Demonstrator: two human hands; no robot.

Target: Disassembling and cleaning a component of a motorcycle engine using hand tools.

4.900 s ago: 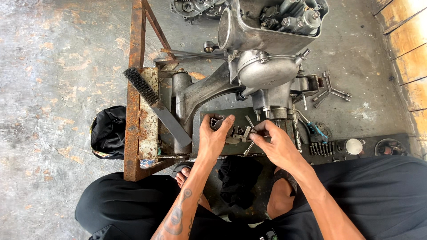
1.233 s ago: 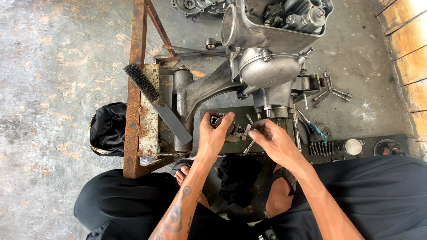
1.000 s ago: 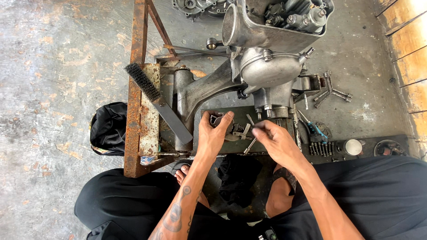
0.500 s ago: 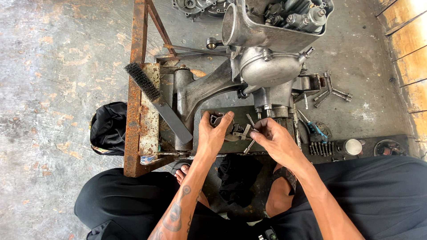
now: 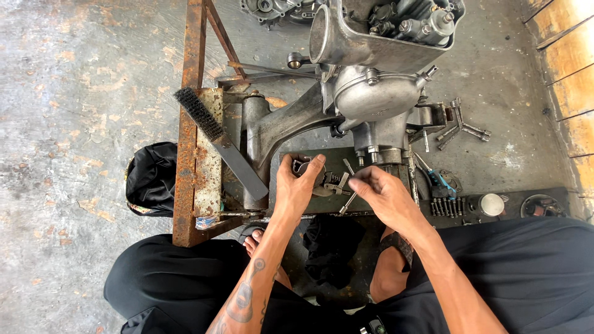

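Centre of frame: left hand (image 5: 298,185) lies over small metal parts (image 5: 331,184) on the dark tray (image 5: 396,198), fingers loosely curled onto them; grip neither flat nor fully closed. Right hand (image 5: 387,196) just beside, fingertips pressed together, apparently pinching something small; the item itself cannot be made out. Engine (image 5: 371,93) sits on the rusty stand (image 5: 189,124), upper centre.

Risk, judged: loose parts near the tray edge could roll off to the floor if nudged by either hand; a small pinched piece could slip.

Count: one wire brush (image 5: 216,139), left of centre; one engine; one black bag (image 5: 151,179), left; two hands; one row of bolts (image 5: 447,206), right, number unclear.
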